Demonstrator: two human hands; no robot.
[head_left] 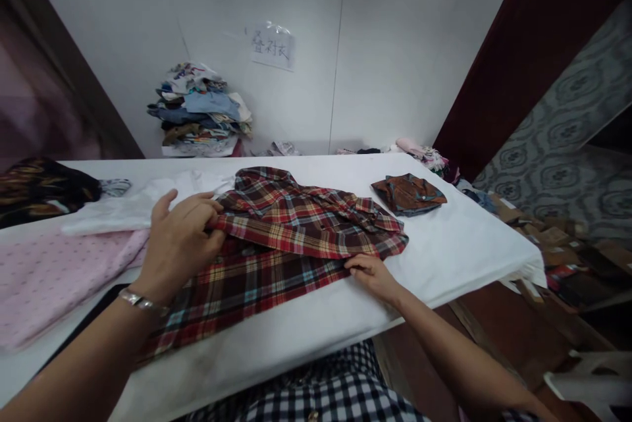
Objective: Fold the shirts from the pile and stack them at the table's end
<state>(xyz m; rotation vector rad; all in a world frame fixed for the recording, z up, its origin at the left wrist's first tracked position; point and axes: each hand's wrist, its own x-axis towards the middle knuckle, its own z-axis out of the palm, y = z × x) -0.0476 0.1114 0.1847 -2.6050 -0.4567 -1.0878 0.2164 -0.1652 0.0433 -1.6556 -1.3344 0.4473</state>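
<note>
A red, brown and yellow plaid shirt (276, 277) lies across the white table, one part of it folded over the rest. My left hand (185, 237) is closed on the upper layer's left end, lifting that edge slightly. Lower right, my right hand (372, 275) pinches the shirt's near edge where the layers meet. A folded rust-brown garment (409, 193) rests to the right of the shirt, apart from both hands. Left of my left hand lie a white garment (128, 205) and a pink dotted cloth (64, 270).
The white-covered table (474, 244) ends at a front edge close to my body. A tall clothes pile (202, 109) stands at the back against the wall. A black patterned garment (44, 188) lies far left. Cardboard boxes (557, 244) sit on the floor at right.
</note>
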